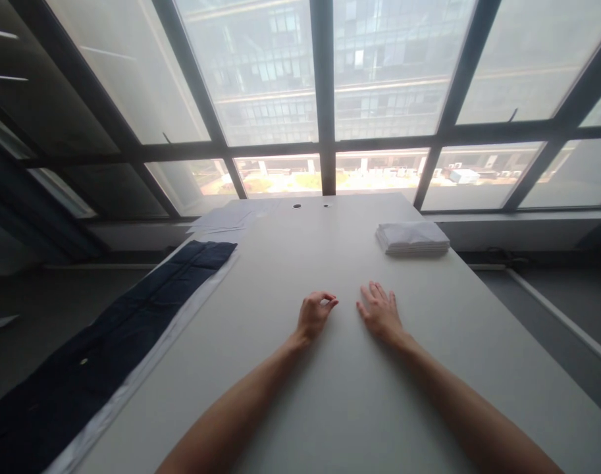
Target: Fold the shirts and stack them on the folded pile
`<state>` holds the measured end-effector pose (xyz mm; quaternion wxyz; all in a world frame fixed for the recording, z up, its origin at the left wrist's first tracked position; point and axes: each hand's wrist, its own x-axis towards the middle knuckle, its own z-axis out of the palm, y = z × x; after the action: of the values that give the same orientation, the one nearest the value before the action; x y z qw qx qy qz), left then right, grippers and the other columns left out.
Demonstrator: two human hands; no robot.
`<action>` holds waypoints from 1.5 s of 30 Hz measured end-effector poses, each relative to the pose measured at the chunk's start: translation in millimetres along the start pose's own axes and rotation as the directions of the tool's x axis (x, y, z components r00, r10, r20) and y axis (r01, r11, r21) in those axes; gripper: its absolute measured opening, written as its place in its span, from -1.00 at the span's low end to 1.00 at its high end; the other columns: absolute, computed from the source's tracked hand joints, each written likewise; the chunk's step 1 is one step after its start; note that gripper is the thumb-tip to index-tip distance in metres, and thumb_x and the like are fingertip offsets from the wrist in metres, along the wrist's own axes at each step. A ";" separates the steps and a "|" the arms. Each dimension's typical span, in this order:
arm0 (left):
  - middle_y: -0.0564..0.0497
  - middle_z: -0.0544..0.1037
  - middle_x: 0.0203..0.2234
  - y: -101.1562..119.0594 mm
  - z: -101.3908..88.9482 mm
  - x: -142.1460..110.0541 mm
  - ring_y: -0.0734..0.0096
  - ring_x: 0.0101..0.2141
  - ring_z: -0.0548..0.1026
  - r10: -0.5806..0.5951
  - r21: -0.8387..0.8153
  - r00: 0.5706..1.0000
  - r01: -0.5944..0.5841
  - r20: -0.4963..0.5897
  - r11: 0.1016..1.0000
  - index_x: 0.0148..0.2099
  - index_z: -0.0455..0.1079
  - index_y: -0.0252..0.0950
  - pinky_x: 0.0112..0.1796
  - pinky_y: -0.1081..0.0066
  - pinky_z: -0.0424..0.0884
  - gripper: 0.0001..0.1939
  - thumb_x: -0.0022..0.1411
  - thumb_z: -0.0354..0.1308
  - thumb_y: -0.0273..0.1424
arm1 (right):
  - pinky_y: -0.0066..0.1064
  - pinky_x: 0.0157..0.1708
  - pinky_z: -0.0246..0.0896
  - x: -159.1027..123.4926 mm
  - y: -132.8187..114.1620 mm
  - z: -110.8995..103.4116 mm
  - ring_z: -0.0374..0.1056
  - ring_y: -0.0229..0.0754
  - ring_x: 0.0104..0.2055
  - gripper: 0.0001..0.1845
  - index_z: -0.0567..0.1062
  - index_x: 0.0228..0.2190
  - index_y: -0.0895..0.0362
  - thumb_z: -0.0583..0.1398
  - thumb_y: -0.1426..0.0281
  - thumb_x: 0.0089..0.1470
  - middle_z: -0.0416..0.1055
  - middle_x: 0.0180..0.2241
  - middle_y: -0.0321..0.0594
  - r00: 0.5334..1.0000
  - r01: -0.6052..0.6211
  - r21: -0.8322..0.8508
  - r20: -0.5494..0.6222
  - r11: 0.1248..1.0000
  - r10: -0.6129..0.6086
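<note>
My left hand (316, 315) is over the white table, thumb and fingertips drawn together in a pinch. Whether anything small is between them I cannot make out. Just to its right, my right hand (380, 311) lies with its fingers spread on or very near the tabletop and holds nothing. Farther off on the right side is a stack of folded white cloth (413, 237), which neither hand touches. Dark navy trousers (147, 306), or a similar long garment, stretch along the table's left edge, with white fabric (196, 299) showing beneath.
The white table (320, 250) extends away from me toward a wall of windows (324, 79) with dark frames. Thin white sheets (231, 216) lie at its far left corner. Two round holes (297, 206) show near the far edge. Grey floor (567, 289) flanks the table.
</note>
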<state>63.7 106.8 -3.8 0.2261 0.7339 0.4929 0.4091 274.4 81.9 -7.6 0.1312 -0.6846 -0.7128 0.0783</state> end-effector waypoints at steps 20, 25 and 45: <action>-0.13 0.54 0.00 -0.3 3.0 -3.6 0.22 0.06 0.46 -0.058 0.029 0.998 0.058 -0.006 0.998 0.15 0.40 -0.30 0.14 0.15 0.33 -0.53 0.18 0.11 -0.58 | 0.19 0.32 -0.30 -0.6 8.8 11.8 -0.14 0.07 0.44 -0.40 0.26 0.28 0.16 -0.07 0.19 0.33 0.02 0.39 0.04 0.999 0.025 -0.059 -0.021 0.998 -0.026; -0.15 0.57 -0.06 -9.1 -29.7 9.9 0.32 -0.11 0.55 -0.148 -0.119 0.988 0.142 -0.043 0.983 0.28 0.24 -0.30 -0.09 0.28 0.49 -0.42 0.22 0.10 -0.55 | 0.18 0.32 -0.27 -0.2 10.9 13.9 -0.13 0.06 0.44 -0.39 0.27 0.27 0.16 -0.10 0.17 0.33 0.03 0.39 0.03 0.999 0.035 -0.077 -0.031 0.996 -0.038; -0.33 0.44 0.01 -90.6 -334.4 -148.5 -0.18 0.05 0.38 -0.486 0.724 0.721 0.651 -0.495 0.229 0.24 0.39 -0.30 -0.02 0.08 0.35 -0.43 0.29 0.09 -0.11 | 0.23 0.30 -0.20 -1.8 14.4 16.8 -0.10 0.08 0.43 -0.38 0.30 0.26 0.17 -0.13 0.17 0.31 0.05 0.38 0.05 0.998 0.040 -0.087 -0.047 0.995 -0.044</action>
<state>-286.9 -14.7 61.8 -0.0839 0.4724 0.8760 0.0490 283.3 82.0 -27.9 0.1206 -0.6761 -0.7264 0.0279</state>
